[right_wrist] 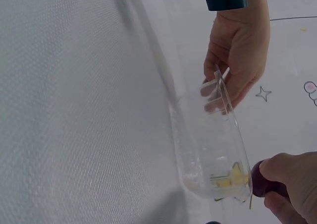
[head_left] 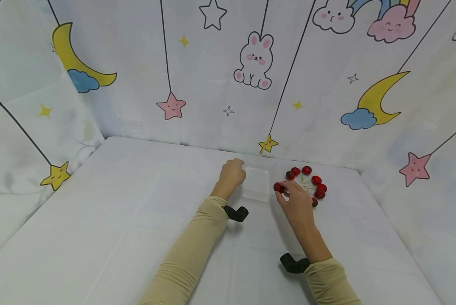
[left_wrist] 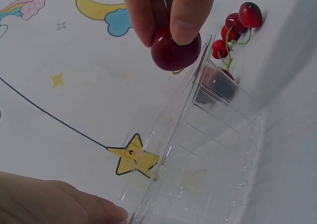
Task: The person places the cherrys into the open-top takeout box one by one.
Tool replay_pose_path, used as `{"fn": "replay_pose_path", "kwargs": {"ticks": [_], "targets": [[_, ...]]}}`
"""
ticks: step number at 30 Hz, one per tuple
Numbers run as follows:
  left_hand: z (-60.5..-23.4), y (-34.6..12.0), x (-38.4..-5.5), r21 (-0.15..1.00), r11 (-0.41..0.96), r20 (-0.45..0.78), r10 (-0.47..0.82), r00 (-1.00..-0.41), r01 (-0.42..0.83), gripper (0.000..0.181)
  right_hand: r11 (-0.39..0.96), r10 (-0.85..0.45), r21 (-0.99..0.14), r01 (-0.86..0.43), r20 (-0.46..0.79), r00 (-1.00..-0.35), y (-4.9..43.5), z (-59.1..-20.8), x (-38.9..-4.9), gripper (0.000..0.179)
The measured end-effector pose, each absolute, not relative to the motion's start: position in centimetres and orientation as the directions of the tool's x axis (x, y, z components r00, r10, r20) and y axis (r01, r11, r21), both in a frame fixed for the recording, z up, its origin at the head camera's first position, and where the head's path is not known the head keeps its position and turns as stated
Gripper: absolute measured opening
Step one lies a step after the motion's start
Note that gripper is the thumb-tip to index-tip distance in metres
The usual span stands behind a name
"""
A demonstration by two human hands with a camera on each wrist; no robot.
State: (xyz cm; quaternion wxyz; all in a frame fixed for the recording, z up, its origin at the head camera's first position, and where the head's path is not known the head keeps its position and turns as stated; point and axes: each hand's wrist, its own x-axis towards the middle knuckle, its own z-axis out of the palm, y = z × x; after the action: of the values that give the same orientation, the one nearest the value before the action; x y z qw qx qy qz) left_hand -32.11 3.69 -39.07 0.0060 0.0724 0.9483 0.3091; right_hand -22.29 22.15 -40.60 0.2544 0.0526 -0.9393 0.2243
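At its left side, a clear plastic box (head_left: 255,199) is gripped by my left hand (head_left: 232,174); in the right wrist view the thumb and fingers of that hand (right_wrist: 240,53) lie on either side of the rim. My right hand (head_left: 298,203) pinches a dark red cherry (left_wrist: 173,53) between thumb and fingers, just beyond the box's right rim. The same cherry (right_wrist: 258,180) overlaps the rim's edge in the right wrist view. The box (right_wrist: 203,144) is see-through, and no fruit shows inside it.
Several red cherries (head_left: 316,180) with green stems (head_left: 307,184) lie in a rough ring on the white table (head_left: 98,228), right of the box. Behind the table hangs a white cloth (head_left: 212,67) with printed stars, moons and rabbits.
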Motion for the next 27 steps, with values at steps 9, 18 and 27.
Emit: {"fn": "replay_pose_path", "kwargs": {"ticks": [9,18,27], "targets": [[-39.03,3.67,-32.02,0.581,0.802,0.038,0.14,-0.989,0.136,0.04,0.889,-0.009,-0.39,-0.239,0.507,-0.862,21.69,-40.61,-22.16,0.032],[-38.96,3.65,-32.09,0.594,0.795,0.024,0.136,-0.99,0.123,0.04,0.888,-0.023,-0.382,-0.256,0.517,-0.855,21.56,-40.91,-22.29,0.031],[-38.76,3.66,-31.98,0.604,0.787,0.022,0.141,-0.99,0.125,0.041,0.892,-0.034,-0.379,-0.247,0.489,-0.872,21.47,-40.96,-22.26,0.034]]}}
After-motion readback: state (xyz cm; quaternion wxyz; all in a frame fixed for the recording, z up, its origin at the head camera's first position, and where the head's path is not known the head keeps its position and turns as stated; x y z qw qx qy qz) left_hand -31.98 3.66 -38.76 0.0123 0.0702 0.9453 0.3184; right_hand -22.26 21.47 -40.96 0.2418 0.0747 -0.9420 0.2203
